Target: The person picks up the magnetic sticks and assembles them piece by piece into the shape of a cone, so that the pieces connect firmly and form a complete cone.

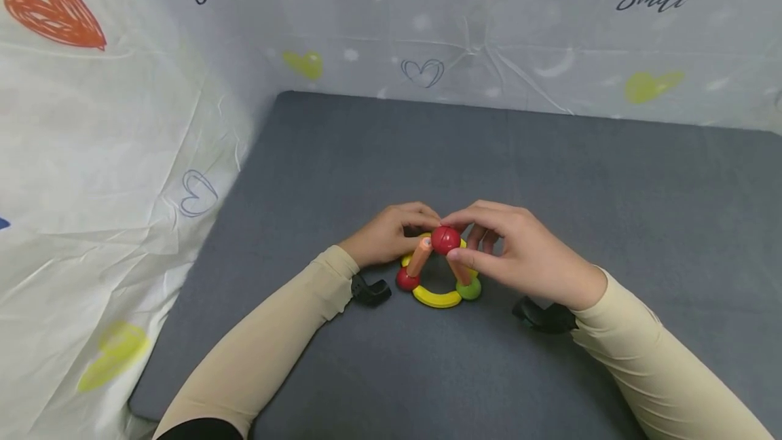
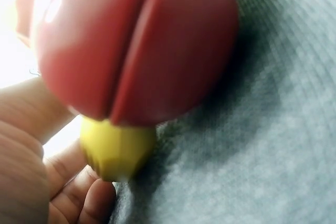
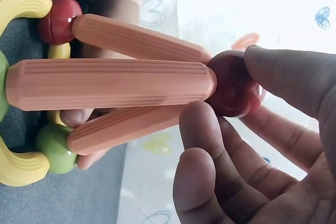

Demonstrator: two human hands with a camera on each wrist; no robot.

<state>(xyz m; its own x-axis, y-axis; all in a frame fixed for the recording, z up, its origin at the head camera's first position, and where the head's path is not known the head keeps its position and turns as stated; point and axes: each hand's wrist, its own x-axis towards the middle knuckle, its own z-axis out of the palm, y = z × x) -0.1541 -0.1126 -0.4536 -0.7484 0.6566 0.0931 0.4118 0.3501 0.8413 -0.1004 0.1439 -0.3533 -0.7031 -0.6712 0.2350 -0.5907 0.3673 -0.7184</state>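
Note:
A toy frame of sticks and balls stands between the hands. Curved yellow pieces point(image 1: 436, 299) form its ring base, joined by a red ball point(image 1: 407, 280) and green balls point(image 1: 469, 289). Three orange sticks point(image 3: 113, 84) lean together from the base to a red top ball point(image 1: 446, 240). My right hand point(image 1: 519, 250) pinches that top ball between thumb and index finger, its other fingers loosely curled beside the sticks. Behind the base, my left hand point(image 1: 387, 233) has thumb and finger about the far green ball point(image 3: 56, 148), at a stick's foot; its grip is partly hidden.
The frame stands on a grey cloth-covered table point(image 1: 366, 155). White sheeting point(image 1: 427, 12) with printed hearts and words rises at the back and left. Black wrist mounts point(image 1: 545, 316) sit under both wrists, close to the table.

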